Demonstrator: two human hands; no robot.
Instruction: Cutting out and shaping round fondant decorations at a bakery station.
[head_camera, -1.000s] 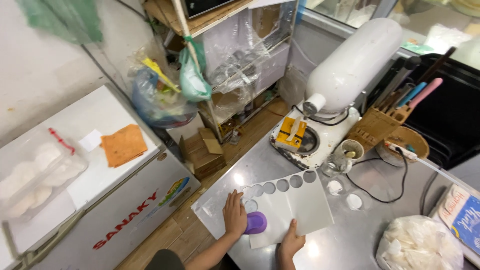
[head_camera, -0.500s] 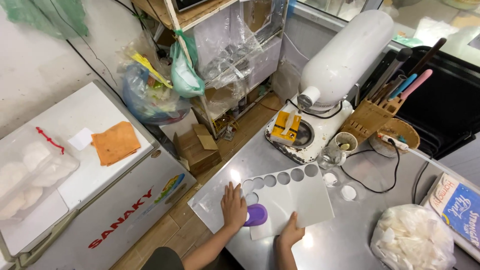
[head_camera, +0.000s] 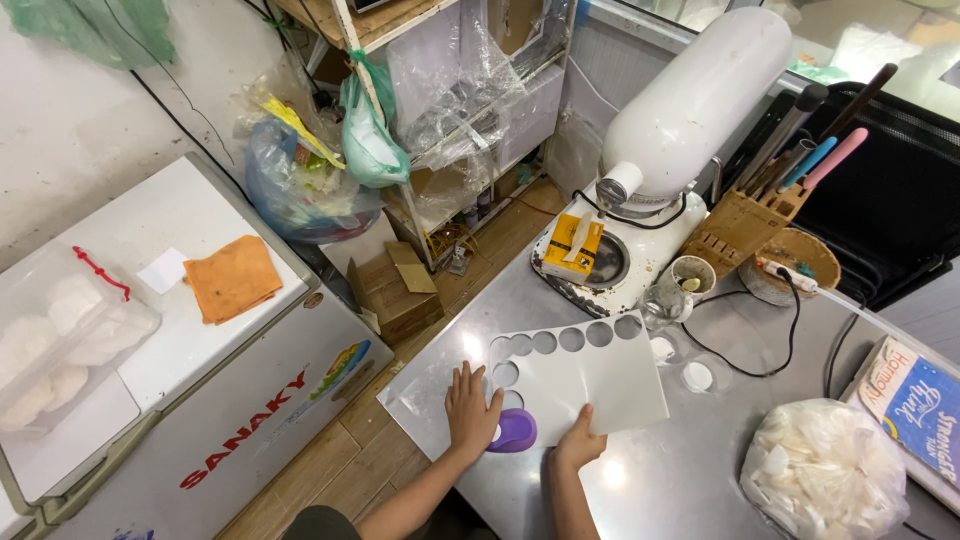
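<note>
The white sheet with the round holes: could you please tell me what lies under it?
Under the white sheet lies the shiny metal table, showing through the holes. A purple round cutter sits at its near edge by the left hand. Whatever lies beneath the uncut part is covered.

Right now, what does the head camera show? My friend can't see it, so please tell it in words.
Two hands work on a white sheet full of round holes on a steel table: the left hand lies flat beside a purple cutter, and the right hand holds the sheet's near edge. Behind stand a white mixer and a knife block.
</note>
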